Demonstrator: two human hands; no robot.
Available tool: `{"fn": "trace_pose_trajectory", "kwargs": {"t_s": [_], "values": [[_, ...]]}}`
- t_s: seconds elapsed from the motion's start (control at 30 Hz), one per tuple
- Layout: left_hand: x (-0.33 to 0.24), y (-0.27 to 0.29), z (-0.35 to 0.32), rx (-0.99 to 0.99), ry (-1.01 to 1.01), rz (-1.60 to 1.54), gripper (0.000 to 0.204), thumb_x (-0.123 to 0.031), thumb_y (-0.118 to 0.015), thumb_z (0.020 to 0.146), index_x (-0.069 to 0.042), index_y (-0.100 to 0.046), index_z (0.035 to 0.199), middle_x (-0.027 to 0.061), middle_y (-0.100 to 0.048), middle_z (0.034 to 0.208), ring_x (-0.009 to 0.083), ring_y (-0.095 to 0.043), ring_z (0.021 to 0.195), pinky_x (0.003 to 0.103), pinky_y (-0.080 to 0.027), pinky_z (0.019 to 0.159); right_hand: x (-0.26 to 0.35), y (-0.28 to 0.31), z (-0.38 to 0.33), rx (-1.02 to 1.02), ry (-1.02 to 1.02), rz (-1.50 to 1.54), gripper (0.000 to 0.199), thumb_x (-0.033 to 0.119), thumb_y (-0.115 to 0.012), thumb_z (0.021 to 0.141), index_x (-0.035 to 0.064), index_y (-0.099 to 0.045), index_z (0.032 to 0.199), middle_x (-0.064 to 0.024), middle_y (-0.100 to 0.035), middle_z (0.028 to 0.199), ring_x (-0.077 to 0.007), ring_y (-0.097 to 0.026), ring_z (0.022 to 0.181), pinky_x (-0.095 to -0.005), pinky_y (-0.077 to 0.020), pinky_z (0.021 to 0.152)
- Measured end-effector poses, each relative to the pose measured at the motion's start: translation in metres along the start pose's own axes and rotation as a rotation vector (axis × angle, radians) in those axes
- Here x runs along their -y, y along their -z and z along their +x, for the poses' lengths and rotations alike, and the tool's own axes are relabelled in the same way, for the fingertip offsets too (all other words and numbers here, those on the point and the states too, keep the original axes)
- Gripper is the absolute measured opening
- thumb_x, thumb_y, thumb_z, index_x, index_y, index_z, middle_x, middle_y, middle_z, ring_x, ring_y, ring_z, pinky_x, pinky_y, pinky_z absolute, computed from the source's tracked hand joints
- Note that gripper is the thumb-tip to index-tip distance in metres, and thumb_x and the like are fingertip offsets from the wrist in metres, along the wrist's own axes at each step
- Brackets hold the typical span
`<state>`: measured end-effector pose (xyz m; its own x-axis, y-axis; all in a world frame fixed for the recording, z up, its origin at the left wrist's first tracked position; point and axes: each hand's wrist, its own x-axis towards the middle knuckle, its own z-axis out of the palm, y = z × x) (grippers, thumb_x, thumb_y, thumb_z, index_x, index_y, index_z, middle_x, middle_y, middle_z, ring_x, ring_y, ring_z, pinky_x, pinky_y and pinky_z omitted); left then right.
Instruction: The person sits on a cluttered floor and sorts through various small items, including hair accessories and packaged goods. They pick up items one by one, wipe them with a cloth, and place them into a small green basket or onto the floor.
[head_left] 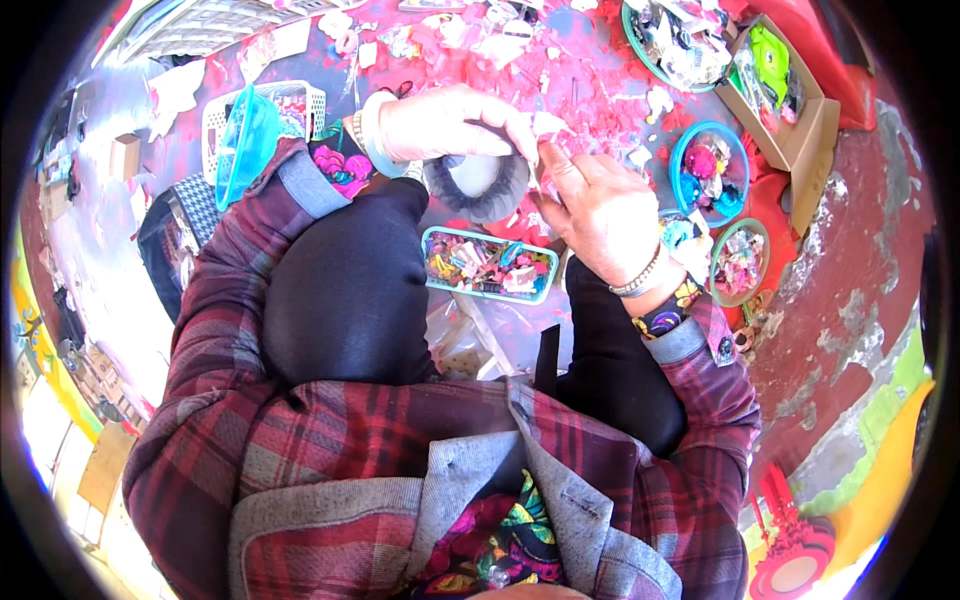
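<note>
A loop of dark grey fuzzy band (487, 206) hangs under my left hand (445, 124), whose closed fingers reach over the top of it. My right hand (603, 208) comes in from the other side with its thumb and index finger pinched together near the left fingertips. What the right fingers hold is too small to make out. Just beyond both fingertips is a small pale, pinkish piece (549, 123). Below the loop, between my knees, stands a clear rectangular tub (432, 268) of mixed colourful small bits.
A white basket (318, 110) and a tilted blue bowl (240, 150) are at left. To the right stand a blue-rimmed bowl (676, 172), a green-rimmed bowl (716, 283) and an open cardboard box (813, 140). Pink and red scraps (590, 70) litter the far surface.
</note>
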<state>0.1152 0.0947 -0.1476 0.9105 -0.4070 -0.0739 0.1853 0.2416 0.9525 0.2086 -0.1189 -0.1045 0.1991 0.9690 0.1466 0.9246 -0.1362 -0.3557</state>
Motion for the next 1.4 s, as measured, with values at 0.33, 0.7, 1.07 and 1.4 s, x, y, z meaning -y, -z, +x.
{"fn": "trace_pose_trajectory", "kwargs": {"t_s": [0.33, 0.7, 1.07, 1.4], "values": [[-0.05, -0.027, -0.001, 0.027, 0.072, 0.023, 0.021, -0.008, -0.053, 0.083, 0.001, -0.06, 0.1, 0.0078, -0.061, 0.098, 0.0146, -0.055, 0.095, 0.027, -0.04, 0.086, 0.014, 0.031, -0.005, -0.078, 0.134, -0.255, 0.027, 0.016, -0.057, 0.067, 0.0066, -0.059, 0.093, 0.0, -0.05, 0.073, -0.0142, -0.051, 0.067, -0.0286, -0.0401, 0.054], [-0.167, -0.113, -0.037, 0.227, -0.133, 0.244, 0.017, -0.007, -0.056, 0.08, 0.004, -0.062, 0.092, 0.0142, -0.064, 0.086, 0.0226, -0.062, 0.078, 0.03, -0.047, 0.073, 0.029, 0.134, -0.077, -0.251, -0.062, -0.542, 0.023, 0.008, -0.057, 0.069, 0.0068, -0.057, 0.092, -0.004, -0.049, 0.072, -0.019, -0.051, 0.063, -0.0319, -0.0419, 0.052], [-0.133, -0.175, -0.037, -0.281, -0.088, 0.113, 0.025, -0.014, -0.051, 0.081, 0.002, -0.057, 0.1, 0.0099, -0.06, 0.095, 0.0163, -0.057, 0.09, 0.027, -0.044, 0.082, 0.11, 0.155, -0.103, -0.65, -0.743, 1.625, 0.021, 0.012, -0.058, 0.082, 0.0008, -0.06, 0.099, -0.0028, -0.06, 0.076, -0.0093, -0.056, 0.064, -0.0205, -0.0436, 0.057], [-0.121, -0.256, -0.022, -0.38, 0.001, -0.488, 0.024, -0.017, -0.051, 0.085, 0.0, -0.056, 0.1, 0.0073, -0.06, 0.091, 0.016, -0.058, 0.084, 0.029, -0.046, 0.079, 0.144, 0.132, -0.125, -0.618, -0.273, -0.263, 0.04, 0.004, -0.059, 0.065, 0.0152, -0.06, 0.104, -0.0041, -0.051, 0.073, -0.0215, -0.054, 0.065, -0.031, -0.0454, 0.057]]}}
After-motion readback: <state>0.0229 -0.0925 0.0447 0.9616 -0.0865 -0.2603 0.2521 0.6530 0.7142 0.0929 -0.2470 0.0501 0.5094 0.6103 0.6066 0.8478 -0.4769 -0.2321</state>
